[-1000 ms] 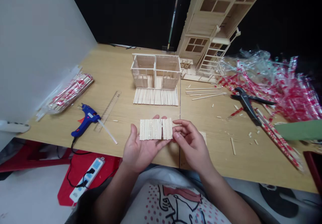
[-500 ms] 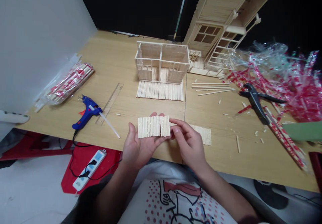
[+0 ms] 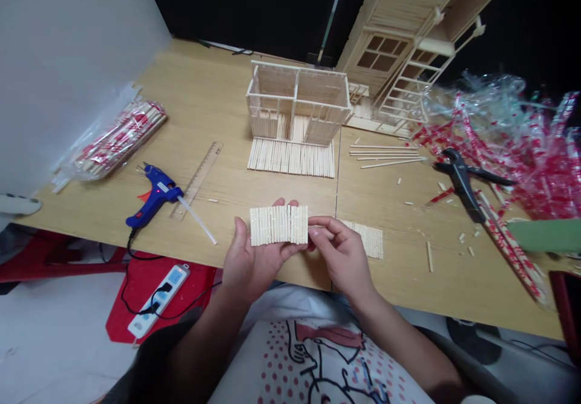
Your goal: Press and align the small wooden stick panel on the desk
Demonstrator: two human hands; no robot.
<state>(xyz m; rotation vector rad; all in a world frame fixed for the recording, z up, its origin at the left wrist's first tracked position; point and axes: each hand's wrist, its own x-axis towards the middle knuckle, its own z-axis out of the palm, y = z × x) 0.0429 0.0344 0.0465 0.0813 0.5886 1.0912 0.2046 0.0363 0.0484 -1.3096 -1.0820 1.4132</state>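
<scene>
Across my left hand [image 3: 249,259] lies a small panel of glued chopstick pieces [image 3: 278,225], resting on the palm and fingers. My right hand [image 3: 338,253] pinches the panel's right end between thumb and fingers. Just below that hand, a similar flat panel [image 3: 365,239] lies on the wooden table [image 3: 218,114], partly hidden by my right hand. Beyond my hands, a stick-built open box frame [image 3: 298,98] stands behind a larger flat stick panel [image 3: 290,157].
A blue glue gun [image 3: 157,198] and a clear ruler [image 3: 197,180] lie left of my hands, near a bagged bundle of chopsticks [image 3: 113,141]. Right of them are black pliers [image 3: 463,184], torn red-and-clear wrappers [image 3: 508,150], loose sticks and a large stick house model [image 3: 399,41].
The view has tilted, so the table items sit higher and further right in the frame. The second panel beside my right hand shows more fully. Both hands still hold the small panel.
</scene>
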